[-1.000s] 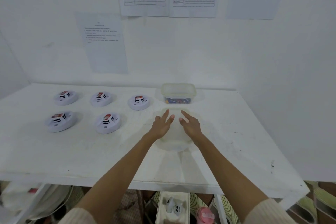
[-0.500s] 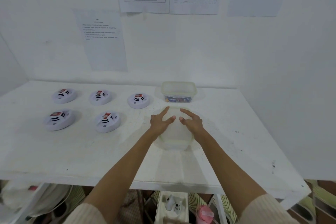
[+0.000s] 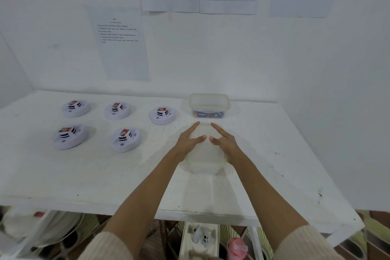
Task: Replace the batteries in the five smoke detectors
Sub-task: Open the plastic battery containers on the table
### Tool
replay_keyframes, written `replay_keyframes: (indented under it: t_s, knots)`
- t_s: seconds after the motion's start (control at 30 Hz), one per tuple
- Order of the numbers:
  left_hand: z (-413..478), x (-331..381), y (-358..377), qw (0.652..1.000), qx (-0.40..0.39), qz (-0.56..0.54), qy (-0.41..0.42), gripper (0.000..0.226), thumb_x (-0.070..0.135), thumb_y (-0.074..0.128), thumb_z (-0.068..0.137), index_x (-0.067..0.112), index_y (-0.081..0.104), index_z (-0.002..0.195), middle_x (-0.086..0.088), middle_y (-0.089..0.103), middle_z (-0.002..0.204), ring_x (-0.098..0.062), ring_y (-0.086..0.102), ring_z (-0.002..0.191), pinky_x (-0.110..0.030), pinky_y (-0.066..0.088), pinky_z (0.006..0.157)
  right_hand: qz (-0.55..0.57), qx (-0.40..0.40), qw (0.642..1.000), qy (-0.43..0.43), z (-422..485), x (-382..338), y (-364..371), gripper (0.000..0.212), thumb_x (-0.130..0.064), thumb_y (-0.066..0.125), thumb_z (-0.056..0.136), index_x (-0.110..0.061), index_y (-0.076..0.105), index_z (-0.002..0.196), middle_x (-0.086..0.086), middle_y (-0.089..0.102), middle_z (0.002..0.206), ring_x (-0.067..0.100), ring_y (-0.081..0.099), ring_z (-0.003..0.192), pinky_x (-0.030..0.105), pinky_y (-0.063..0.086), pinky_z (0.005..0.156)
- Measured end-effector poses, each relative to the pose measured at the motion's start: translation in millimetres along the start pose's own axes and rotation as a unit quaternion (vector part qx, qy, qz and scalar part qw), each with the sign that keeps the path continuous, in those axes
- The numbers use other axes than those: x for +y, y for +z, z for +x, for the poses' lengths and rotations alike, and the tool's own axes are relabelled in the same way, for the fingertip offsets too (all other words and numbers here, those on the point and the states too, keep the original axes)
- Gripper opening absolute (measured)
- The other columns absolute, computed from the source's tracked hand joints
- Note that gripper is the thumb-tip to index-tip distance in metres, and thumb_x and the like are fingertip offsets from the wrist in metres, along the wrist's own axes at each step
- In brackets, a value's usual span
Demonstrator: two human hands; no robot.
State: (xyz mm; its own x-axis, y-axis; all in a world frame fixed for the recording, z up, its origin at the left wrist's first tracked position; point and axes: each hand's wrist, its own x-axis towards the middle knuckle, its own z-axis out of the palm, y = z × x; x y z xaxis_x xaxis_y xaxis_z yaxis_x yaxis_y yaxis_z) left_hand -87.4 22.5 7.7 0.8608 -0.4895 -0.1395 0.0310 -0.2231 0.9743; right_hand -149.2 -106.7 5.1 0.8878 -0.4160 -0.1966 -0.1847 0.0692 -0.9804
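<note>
two arms outstretched | left hand (image 3: 187,143), right hand (image 3: 226,145) on container (image 3: 205,164) | fingers (image 3: 193,128) straight, released

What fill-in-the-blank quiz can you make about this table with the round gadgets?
____ smoke detectors lie on the white table. Their back row holds three; the front row holds ____. The battery container stands to the ____ of the back row. The left hand and right hand both rest on a second container, which sits ____ to the person than the first.
Missing words: five; two; right; nearer.
</note>
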Motion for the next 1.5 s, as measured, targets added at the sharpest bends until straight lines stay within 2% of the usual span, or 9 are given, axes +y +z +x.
replay_keyframes:
  t_s: [0.2,0.47,0.63,0.83,1.03,1.1,1.23,1.37,1.5]
  knots:
    - [3.1,0.4,1.6,0.999,0.029,0.016,0.015,0.065,0.031,0.065,0.086,0.033,0.033,0.142,-0.005,0.040,0.145,-0.026,0.043,0.126,-0.036,0.040,0.100,-0.064,0.071,0.994,-0.047,4.9,2.1,-0.7,0.056,-0.017,0.073,0.076,-0.036,0.055,0.125,0.006,0.050,0.137,0.028,0.042,0.128,0.045,0.039,0.105]
    - [2.9,1.1,6.2,0.997,0.066,0.036,0.015,0.073,0.035,0.069,0.082,0.031,0.030,0.144,-0.006,0.038,0.147,-0.026,0.040,0.131,-0.040,0.036,0.107,-0.086,0.052,0.994,-0.046,3.2,-2.3,-7.5,0.063,-0.022,0.077,0.073,-0.029,0.051,0.131,0.008,0.052,0.135,0.028,0.046,0.124,0.044,0.042,0.103]
    - [-2.8,0.2,-1.5,0.978,0.147,0.143,0.050,0.081,0.049,0.070,0.075,0.030,0.032,0.144,-0.002,0.043,0.145,-0.021,0.040,0.132,-0.034,0.032,0.106,-0.094,0.050,0.993,-0.061,2.2,-8.1,-4.2,0.065,-0.020,0.077,0.074,-0.027,0.050,0.132,0.008,0.051,0.135,0.026,0.042,0.127,0.042,0.040,0.105]
    - [2.6,7.4,-1.9,0.950,0.090,0.297,0.016,0.086,0.068,0.055,0.076,0.038,0.016,0.147,-0.011,0.039,0.145,-0.028,0.037,0.133,-0.042,0.036,0.102,-0.113,0.066,0.990,-0.050,0.0,-4.6,-6.2,0.068,-0.025,0.072,0.078,-0.026,0.040,0.139,0.009,0.047,0.138,0.026,0.043,0.127,0.039,0.039,0.105]
    - [-4.5,14.0,12.7,0.894,0.109,0.435,-0.001,0.071,0.059,0.033,0.092,0.026,0.006,0.149,-0.022,0.031,0.140,-0.035,0.032,0.128,-0.042,0.031,0.101,-0.132,0.095,0.986,-0.046,-3.4,-1.8,-2.0,0.077,-0.039,0.072,0.076,-0.036,0.031,0.141,0.013,0.038,0.137,0.031,0.041,0.125,0.046,0.040,0.103]
    - [-6.5,12.7,17.5,0.897,0.111,0.428,-0.009,0.069,0.055,0.029,0.095,0.021,0.006,0.149,-0.023,0.025,0.144,-0.035,0.028,0.131,-0.043,0.028,0.104,-0.111,0.099,0.988,-0.044,-2.9,1.3,-3.0,0.075,-0.038,0.068,0.080,-0.033,0.027,0.143,0.013,0.032,0.140,0.031,0.037,0.128,0.045,0.037,0.105]
    - [-8.1,13.3,12.4,0.937,0.121,0.329,-0.008,0.067,0.045,0.040,0.096,0.018,0.010,0.149,-0.019,0.022,0.148,-0.033,0.023,0.136,-0.044,0.026,0.106,-0.059,0.100,0.992,-0.053,-1.4,5.8,-2.2,0.057,-0.035,0.059,0.088,-0.036,0.033,0.138,0.012,0.036,0.141,0.029,0.037,0.128,0.048,0.035,0.106]
    - [-6.9,23.8,6.8,0.960,0.133,0.244,0.024,0.064,0.037,0.042,0.097,0.015,0.011,0.149,-0.017,0.020,0.150,-0.030,0.019,0.139,-0.044,0.024,0.108,-0.062,0.122,0.988,-0.077,2.1,-4.7,-3.2,0.065,-0.019,0.068,0.080,-0.038,0.038,0.135,0.014,0.045,0.131,0.030,0.043,0.121,0.049,0.040,0.102]
    - [-4.6,29.4,5.4,0.969,0.138,0.188,0.084,0.059,0.037,0.040,0.098,0.017,0.017,0.148,-0.013,0.034,0.145,-0.028,0.036,0.132,-0.042,0.032,0.106,-0.008,0.087,0.988,-0.131,-8.7,-23.1,-9.7,0.079,-0.010,0.072,0.077,-0.033,0.031,0.141,0.007,0.047,0.133,0.023,0.047,0.118,0.038,0.045,0.095]
